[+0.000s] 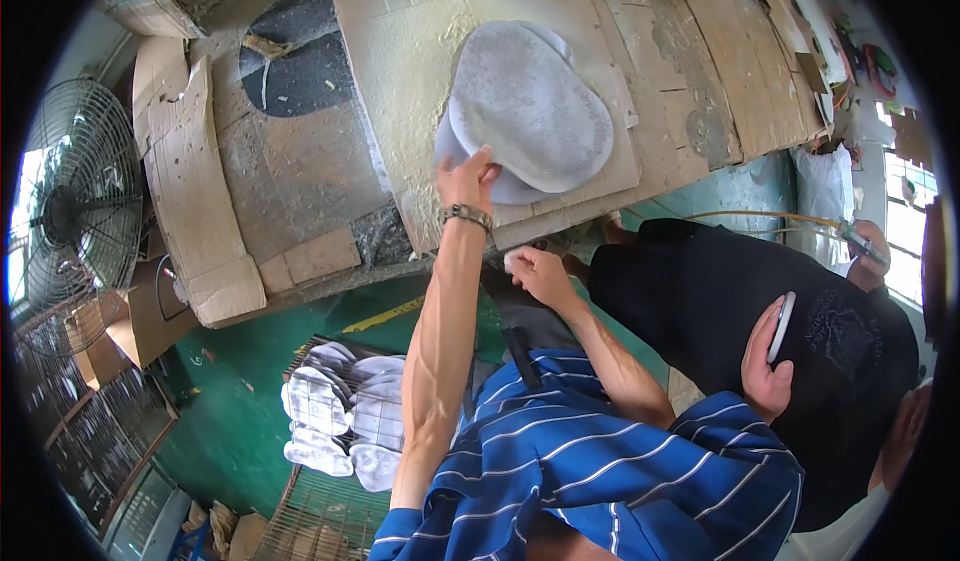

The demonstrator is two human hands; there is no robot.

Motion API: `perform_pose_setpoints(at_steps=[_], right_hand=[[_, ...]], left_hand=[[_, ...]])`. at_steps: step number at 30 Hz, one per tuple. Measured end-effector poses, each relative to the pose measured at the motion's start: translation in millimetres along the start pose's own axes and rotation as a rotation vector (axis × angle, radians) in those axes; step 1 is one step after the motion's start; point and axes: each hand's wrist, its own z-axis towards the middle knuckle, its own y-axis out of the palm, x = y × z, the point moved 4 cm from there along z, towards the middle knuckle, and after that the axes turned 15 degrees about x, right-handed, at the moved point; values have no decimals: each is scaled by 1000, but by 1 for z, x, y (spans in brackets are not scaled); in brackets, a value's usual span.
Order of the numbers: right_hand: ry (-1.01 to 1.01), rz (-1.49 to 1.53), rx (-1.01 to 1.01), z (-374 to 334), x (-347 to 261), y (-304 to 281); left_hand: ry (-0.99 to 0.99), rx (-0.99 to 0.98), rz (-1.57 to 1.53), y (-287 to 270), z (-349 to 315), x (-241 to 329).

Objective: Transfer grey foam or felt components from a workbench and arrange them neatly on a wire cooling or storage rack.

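A grey, fuzzy, rounded pad (535, 101) lies on a flat cardboard sheet (390, 71) on the workbench. More grey pad edges show beneath it, so it sits on at least one other. My left hand (468, 176), a watch at its wrist, pinches the near-left edge of the pads; which layer is between the fingertips is hard to make out. Just off the bench's front edge, my right hand (545, 279) is closed, with a small whitish piece (514, 260) at its fingertips. That piece is too small to name.
Yellowish residue coats the cardboard left of the pads. Below the bench, a wire rack (325, 506) carries several pale pads (320, 401). A large fan (75, 201) stands at left. Close at right, a person in black (740, 291) holds a phone (783, 326) and a hose-fed tool (862, 243).
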Motion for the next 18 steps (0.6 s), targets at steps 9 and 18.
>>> perform_pose_setpoints(at_steps=[9,18], right_hand=[[-321,-66,334,73,-60,-40],[353,1460,-434,-36,-131,-19]], left_hand=[[-222,-613,-584,46,-107,107],[75,-373,-890,-189,-201,145]])
